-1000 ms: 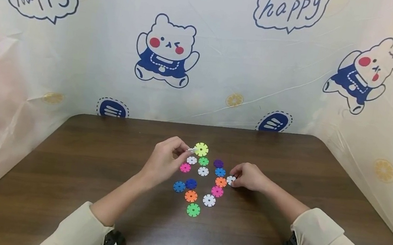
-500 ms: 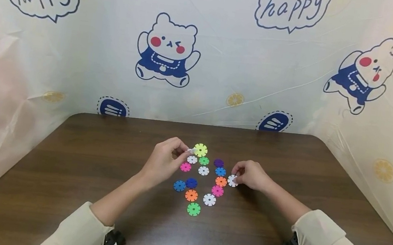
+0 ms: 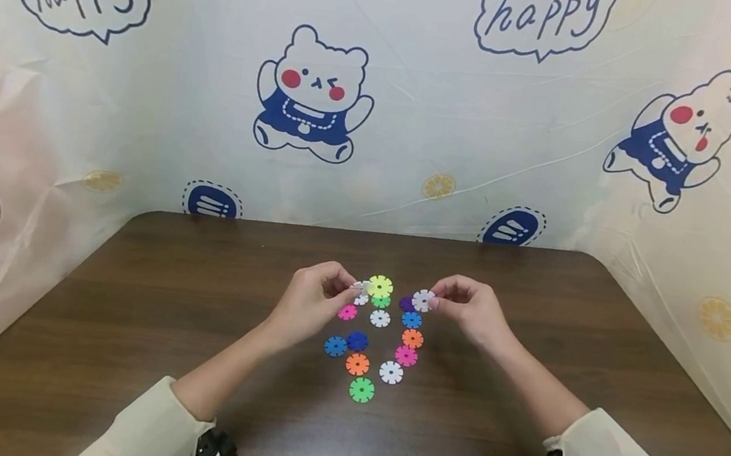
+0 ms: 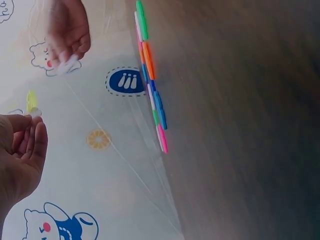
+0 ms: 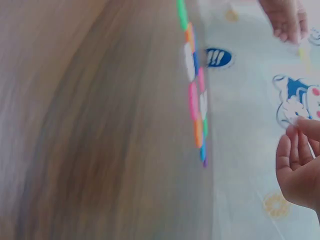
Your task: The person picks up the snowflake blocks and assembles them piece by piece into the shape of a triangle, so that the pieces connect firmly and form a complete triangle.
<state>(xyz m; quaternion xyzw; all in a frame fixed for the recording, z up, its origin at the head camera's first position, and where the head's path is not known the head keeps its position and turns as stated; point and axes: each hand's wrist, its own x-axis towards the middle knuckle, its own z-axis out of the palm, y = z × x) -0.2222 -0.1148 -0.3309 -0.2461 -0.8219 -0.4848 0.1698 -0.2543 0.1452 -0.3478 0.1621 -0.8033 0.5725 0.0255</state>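
Nearest, two rolled beige cuffs [image 3: 163, 417] reach in over a dark wood-grain table [image 3: 114, 349], a small black device [image 3: 214, 451] strapped beneath each. Flat on the wood lie notched plastic discs: closest is a green disc [image 3: 360, 397], then an orange disc [image 3: 357, 371] just behind it, with a white one [image 3: 390, 379] near its right. Beyond these, a light blue disc [image 3: 334, 352] and a dark blue disc [image 3: 357, 347] sit side by side at the left. On the right a line runs away from the viewer: pink disc [image 3: 405, 362], second orange disc [image 3: 412, 344], mid-blue disc [image 3: 411, 326] and, partly covered in the head view, a purple disc [image 3: 405, 305]. Farther back on the left are another pink disc [image 3: 346, 316], another white one [image 3: 379, 324], and a white and a green partly hidden behind what is held. The left hand [image 3: 309, 301] pinches a white disc [image 3: 361, 287] between thumb and fingertips; a yellow-green disc [image 3: 380, 292] meets its edge, though whether they are slotted together cannot be told. The right hand [image 3: 471, 311] likewise pinches a single white disc [image 3: 422, 306], apart from the left hand's pair. Both wrist views show these pieces raised off the table. Behind hangs a pale sheet [image 3: 413, 126] printed with bears, "happy" bubbles and orange slices.
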